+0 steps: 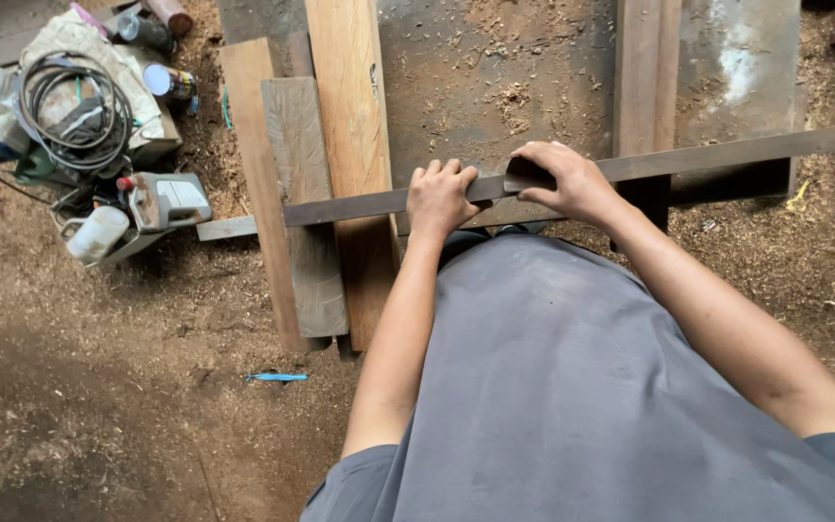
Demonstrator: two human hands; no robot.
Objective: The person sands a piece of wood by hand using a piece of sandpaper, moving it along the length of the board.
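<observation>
From the head view, a long, thin dark wooden strip [688,159] is gripped near its middle — left hand [440,198] curled over it, right hand [562,181] closed on it. It lies across stacked brown planks [326,174] and a sawdust-strewn surface [495,87]. It looks stiff, light, liable to flex — best held mid-length. No containers with visible contents.

Dark grey-brown wooden strip [572,179], orange-brown plank [355,145], small blue tool [277,377].
</observation>
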